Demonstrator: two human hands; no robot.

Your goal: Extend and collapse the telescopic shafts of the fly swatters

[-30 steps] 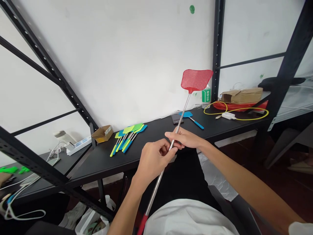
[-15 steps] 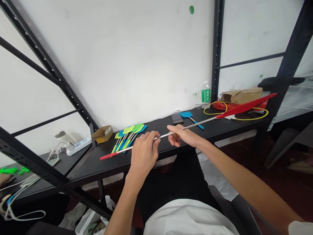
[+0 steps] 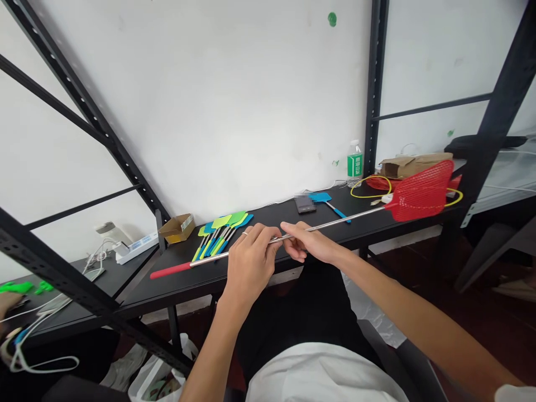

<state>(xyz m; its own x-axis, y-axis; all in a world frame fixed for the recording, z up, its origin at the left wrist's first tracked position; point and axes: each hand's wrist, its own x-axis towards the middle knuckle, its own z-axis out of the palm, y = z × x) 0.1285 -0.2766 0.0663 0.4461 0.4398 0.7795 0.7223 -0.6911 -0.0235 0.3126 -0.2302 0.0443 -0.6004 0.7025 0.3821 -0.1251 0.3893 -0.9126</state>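
Note:
A long red fly swatter (image 3: pixel 422 192) with a thin metal shaft and a red grip is held level above the desk. My left hand (image 3: pixel 252 254) is closed round the shaft, left of its middle. Close beside it, my right hand (image 3: pixel 312 241) is closed on the same shaft, thumb along the top. The mesh head points right with its flat face towards me; the grip points left. Behind my left hand lies a row of several green and blue fly swatters (image 3: pixel 221 231). One blue fly swatter (image 3: pixel 321 197) lies apart, beyond my right hand.
On the black desk (image 3: pixel 167 291) stand a small open cardboard box (image 3: pixel 176 229) and a water bottle (image 3: pixel 354 163). A phone (image 3: pixel 305 204) lies near the lone blue swatter. A brown package (image 3: pixel 412 166) and a yellow cable (image 3: pixel 368 196) lie at right. Black shelf posts (image 3: pixel 372 84) flank the desk.
The red fly swatter has turned about its shaft, so its head now shows its face instead of its edge. It has shifted left, and my two hands are closer together.

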